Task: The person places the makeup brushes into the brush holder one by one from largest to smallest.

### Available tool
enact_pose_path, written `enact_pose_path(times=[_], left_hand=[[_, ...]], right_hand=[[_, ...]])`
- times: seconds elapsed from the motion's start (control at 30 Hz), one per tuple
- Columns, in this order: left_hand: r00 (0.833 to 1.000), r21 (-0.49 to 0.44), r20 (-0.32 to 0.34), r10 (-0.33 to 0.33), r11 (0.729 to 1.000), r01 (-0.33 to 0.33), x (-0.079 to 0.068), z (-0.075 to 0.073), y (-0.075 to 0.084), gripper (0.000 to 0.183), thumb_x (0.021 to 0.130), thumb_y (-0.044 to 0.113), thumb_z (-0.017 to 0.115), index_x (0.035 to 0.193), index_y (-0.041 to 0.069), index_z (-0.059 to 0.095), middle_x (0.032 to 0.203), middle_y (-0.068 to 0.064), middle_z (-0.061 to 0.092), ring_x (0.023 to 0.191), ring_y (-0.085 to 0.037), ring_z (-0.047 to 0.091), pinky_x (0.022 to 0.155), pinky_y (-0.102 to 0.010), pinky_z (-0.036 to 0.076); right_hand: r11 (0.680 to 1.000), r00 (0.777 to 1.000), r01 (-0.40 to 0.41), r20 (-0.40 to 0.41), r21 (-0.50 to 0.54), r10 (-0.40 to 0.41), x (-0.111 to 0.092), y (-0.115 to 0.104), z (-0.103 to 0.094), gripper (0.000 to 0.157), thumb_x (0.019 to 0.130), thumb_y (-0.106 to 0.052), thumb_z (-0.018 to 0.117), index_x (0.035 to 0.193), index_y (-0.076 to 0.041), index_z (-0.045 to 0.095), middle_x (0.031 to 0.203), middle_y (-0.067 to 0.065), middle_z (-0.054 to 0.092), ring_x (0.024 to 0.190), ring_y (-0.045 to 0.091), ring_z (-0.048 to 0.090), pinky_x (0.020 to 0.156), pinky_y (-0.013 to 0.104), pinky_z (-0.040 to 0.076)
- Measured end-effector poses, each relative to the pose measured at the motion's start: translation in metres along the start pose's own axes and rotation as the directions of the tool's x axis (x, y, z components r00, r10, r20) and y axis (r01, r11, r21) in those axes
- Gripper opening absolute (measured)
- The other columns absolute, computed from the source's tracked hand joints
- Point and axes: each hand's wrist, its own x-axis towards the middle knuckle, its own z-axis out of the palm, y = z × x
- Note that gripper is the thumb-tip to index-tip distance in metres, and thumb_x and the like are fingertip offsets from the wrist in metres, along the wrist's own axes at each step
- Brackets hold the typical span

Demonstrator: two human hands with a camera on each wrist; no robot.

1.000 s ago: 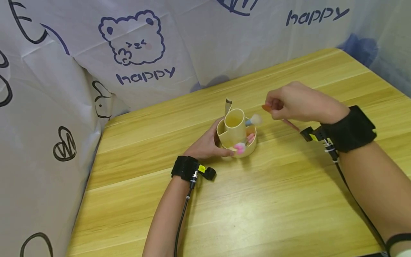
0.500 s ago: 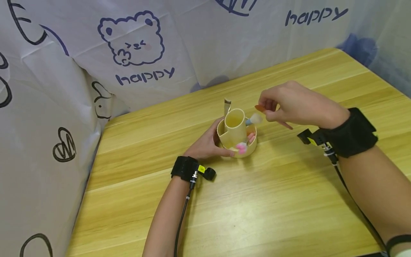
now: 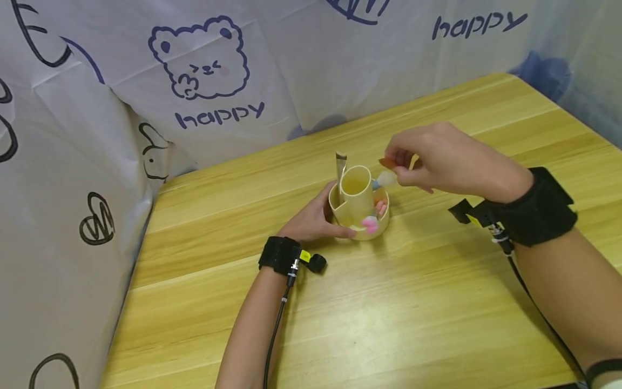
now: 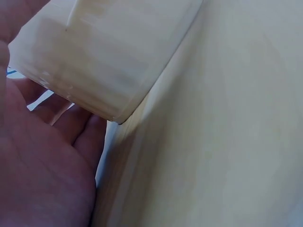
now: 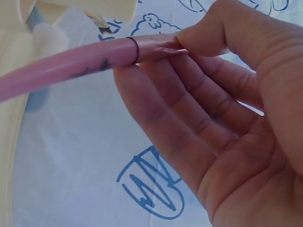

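A cream round brush holder (image 3: 358, 208) with a tall central cup stands on the table; its wall (image 4: 109, 56) fills the upper left wrist view. My left hand (image 3: 311, 219) grips its left side, thumb at the front and fingers behind. Right of the holder, my right hand (image 3: 437, 156) pinches a makeup brush (image 5: 85, 66) by its metal collar. Its pink handle shows in the right wrist view, its orange tip in the head view. In the holder are a fluffy white brush (image 3: 386, 178) with blue handle, a flat-tipped brush (image 3: 341, 165) and a pink-and-white tuft (image 3: 370, 224).
The wood-grain table (image 3: 413, 302) stretches around both hands. A white cloth (image 3: 301, 65) with drawn figures and lettering hangs behind it and at the left. Each wrist wears a black strap with a small camera and a cable.
My right hand has moved left with the makeup brush, closer to the holder. The holder has turned slightly in my left hand: the flat-tipped brush shifted left, the pink-and-white tuft right.
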Motion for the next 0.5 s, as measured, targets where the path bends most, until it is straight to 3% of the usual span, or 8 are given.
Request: enact_pose_path(times=[0.37,0.5], left_hand=[[1.0,-0.01,0.004,0.017,1.0,-0.017,0.0001,-0.0001,-0.001,0.098,0.072,0.006,0.082,0.15,0.023,0.025,0.139,-0.003,0.045,0.124,-0.018,0.045,0.108,-0.034,0.035],[1.0,0.002,0.0,0.003,1.0,-0.003,0.0003,0.0004,0.0003,0.098,0.072,0.007,0.082,0.149,0.022,0.023,0.138,-0.005,0.045,0.123,-0.019,0.047,0.107,-0.033,0.037]], right_hand=[[0.998,0.997,0.059,-0.042,-0.016,-0.06,0.0008,-0.0024,0.0018,0.011,0.084,-0.01,0.068,0.091,-0.017,0.064,0.08,-0.009,0.061,0.056,0.002,0.05,0.045,0.02,0.045],[0.995,0.992,0.096,-0.086,-0.02,-0.097,0.0004,-0.0022,0.002,0.012,0.082,-0.01,0.069,0.093,-0.015,0.066,0.082,-0.008,0.062,0.065,0.003,0.056,0.054,0.021,0.051]])
